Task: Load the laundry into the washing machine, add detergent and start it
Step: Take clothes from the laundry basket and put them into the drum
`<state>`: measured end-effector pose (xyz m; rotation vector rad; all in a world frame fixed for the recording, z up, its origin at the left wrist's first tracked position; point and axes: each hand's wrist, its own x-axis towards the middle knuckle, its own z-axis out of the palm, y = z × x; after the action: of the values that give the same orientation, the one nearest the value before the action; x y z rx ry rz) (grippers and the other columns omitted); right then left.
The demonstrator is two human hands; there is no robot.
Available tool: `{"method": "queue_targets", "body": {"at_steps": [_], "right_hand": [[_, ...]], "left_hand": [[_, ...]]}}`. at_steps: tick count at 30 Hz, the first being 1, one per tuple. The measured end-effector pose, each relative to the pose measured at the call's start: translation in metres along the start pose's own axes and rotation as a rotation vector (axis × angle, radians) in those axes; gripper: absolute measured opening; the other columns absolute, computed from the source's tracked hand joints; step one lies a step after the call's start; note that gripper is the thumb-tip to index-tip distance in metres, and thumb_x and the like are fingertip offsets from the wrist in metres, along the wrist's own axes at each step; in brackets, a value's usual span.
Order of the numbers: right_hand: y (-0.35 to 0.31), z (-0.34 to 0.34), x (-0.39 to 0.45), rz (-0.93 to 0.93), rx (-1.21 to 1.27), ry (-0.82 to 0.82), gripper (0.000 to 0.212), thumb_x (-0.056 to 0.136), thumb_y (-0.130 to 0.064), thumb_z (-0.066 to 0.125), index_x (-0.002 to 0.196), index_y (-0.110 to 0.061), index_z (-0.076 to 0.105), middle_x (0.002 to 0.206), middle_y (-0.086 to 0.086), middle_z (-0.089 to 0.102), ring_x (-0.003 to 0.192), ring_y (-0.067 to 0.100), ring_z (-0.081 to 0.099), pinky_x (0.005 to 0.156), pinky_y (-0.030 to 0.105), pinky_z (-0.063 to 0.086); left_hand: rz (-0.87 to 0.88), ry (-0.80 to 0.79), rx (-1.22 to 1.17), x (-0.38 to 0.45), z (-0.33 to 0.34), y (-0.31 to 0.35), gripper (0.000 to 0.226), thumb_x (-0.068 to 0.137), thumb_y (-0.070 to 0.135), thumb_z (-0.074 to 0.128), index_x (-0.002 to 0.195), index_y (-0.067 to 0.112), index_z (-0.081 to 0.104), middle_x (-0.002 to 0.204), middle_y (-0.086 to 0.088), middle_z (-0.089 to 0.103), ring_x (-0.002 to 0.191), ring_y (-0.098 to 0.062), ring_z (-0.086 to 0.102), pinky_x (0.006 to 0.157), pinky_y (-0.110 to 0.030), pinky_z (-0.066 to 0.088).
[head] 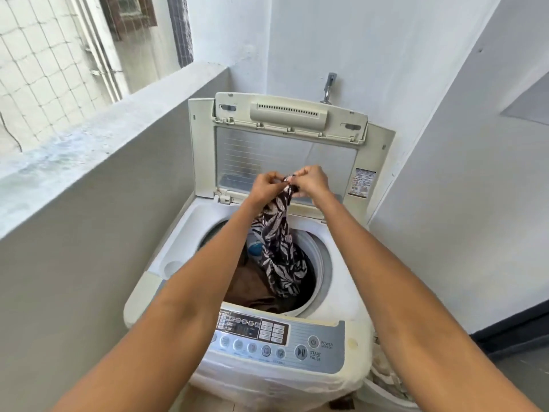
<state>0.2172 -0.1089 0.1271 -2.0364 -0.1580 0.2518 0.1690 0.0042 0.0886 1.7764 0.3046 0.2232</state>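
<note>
A white top-loading washing machine (190,230) stands in front of me with its lid (285,162) raised upright. Over the drum, my left hand (267,185) and my right hand (312,181) pinch the top of a dark garment with a white leaf print (279,251). It hangs down from my fingers into the drum. Brown laundry (252,286) lies inside the drum, and something blue and white (256,248) shows beside it. The control panel (276,341) with the start/pause button (300,352) faces me at the front.
A grey parapet wall (98,185) runs along the left, close to the machine. A tap (328,87) sticks out of the white wall behind the lid. Cloth lies in a white basket (386,382) at the machine's lower right. A dark floor strip (517,337) lies to the right.
</note>
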Motion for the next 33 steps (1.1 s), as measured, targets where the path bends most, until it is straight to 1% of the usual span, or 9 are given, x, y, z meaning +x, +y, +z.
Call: {"method": "queue_targets", "body": {"at_steps": [5,7,9,14,17,21,26,29,33], "right_hand": [[0.102,0.068,0.002,0.155,-0.108,-0.016,0.014,0.084,-0.011,0.064,0.078,-0.018,0.054,0.099,0.012,0.067,0.095,0.032,0.065,0.081,0.047,0.056],[0.133,0.089,-0.007,0.179,-0.124,-0.047,0.005,0.087,-0.01,0.058,0.089,-0.014,0.059,0.104,0.013,0.067,0.1,0.032,0.062,0.086,0.044,0.053],[0.157,0.104,-0.017,0.204,-0.161,-0.096,0.016,0.089,-0.008,0.053,0.102,-0.009,0.062,0.109,0.012,0.066,0.103,0.03,0.06,0.086,0.034,0.048],[0.215,0.129,-0.024,0.295,-0.348,-0.416,0.031,0.089,-0.007,0.05,0.119,-0.002,0.06,0.122,0.019,0.06,0.118,0.035,0.053,0.096,0.033,0.041],[0.224,0.129,-0.022,0.342,-0.321,-0.468,0.035,0.088,-0.002,0.051,0.123,-0.002,0.058,0.125,0.017,0.06,0.12,0.033,0.052,0.097,0.032,0.041],[0.205,0.108,-0.017,0.322,-0.219,-0.3,0.033,0.09,-0.013,0.053,0.122,-0.011,0.06,0.111,0.01,0.065,0.102,0.025,0.06,0.093,0.036,0.047],[0.164,0.053,-0.02,0.203,-0.114,-0.127,0.019,0.088,-0.022,0.052,0.101,-0.023,0.066,0.102,0.005,0.071,0.093,0.025,0.066,0.084,0.044,0.055],[0.138,0.001,-0.038,0.196,-0.062,0.129,0.017,0.088,-0.031,0.051,0.095,-0.026,0.065,0.097,0.0,0.071,0.09,0.024,0.067,0.081,0.035,0.054],[0.134,-0.08,-0.069,0.167,-0.05,0.394,0.022,0.087,-0.037,0.05,0.088,-0.02,0.064,0.092,0.004,0.072,0.086,0.029,0.067,0.077,0.037,0.054]], "left_hand": [[-0.387,-0.044,-0.125,-0.021,0.021,-0.082,0.025,0.099,0.022,0.04,0.082,0.016,0.057,0.077,-0.002,0.055,0.067,-0.012,0.047,0.053,-0.02,0.039],[-0.522,-0.008,-0.185,-0.025,0.031,-0.117,0.036,0.101,0.035,0.033,0.102,0.01,0.059,0.094,-0.005,0.058,0.081,-0.018,0.051,0.067,-0.028,0.04],[-0.606,0.03,-0.173,-0.026,0.038,-0.148,0.052,0.101,0.042,0.029,0.128,0.004,0.051,0.124,-0.011,0.057,0.105,-0.024,0.053,0.088,-0.034,0.04],[-0.756,0.109,-0.23,-0.032,0.04,-0.193,0.057,0.102,0.043,0.025,0.144,0.005,0.036,0.148,-0.013,0.039,0.133,-0.028,0.04,0.102,-0.032,0.035],[-0.809,0.073,-0.255,-0.033,0.04,-0.204,0.064,0.1,0.05,0.024,0.148,0.007,0.026,0.154,-0.011,0.03,0.139,-0.029,0.032,0.112,-0.038,0.027],[-0.766,0.022,-0.201,-0.033,0.042,-0.181,0.052,0.101,0.042,0.031,0.135,0.005,0.044,0.135,-0.016,0.05,0.119,-0.03,0.051,0.1,-0.039,0.038],[-0.574,-0.09,-0.155,-0.025,0.062,-0.104,0.037,0.1,0.033,0.039,0.122,0.007,0.054,0.113,-0.011,0.066,0.078,-0.022,0.06,0.064,-0.029,0.042],[-0.414,-0.15,-0.165,-0.029,0.093,-0.045,0.023,0.096,0.023,0.045,0.11,0.009,0.057,0.095,-0.007,0.066,0.068,-0.018,0.06,0.067,-0.029,0.045],[-0.234,-0.317,-0.158,-0.055,0.152,0.012,0.011,0.094,0.017,0.046,0.096,0.011,0.056,0.077,-0.006,0.063,0.057,-0.018,0.059,0.055,-0.024,0.045]]}}
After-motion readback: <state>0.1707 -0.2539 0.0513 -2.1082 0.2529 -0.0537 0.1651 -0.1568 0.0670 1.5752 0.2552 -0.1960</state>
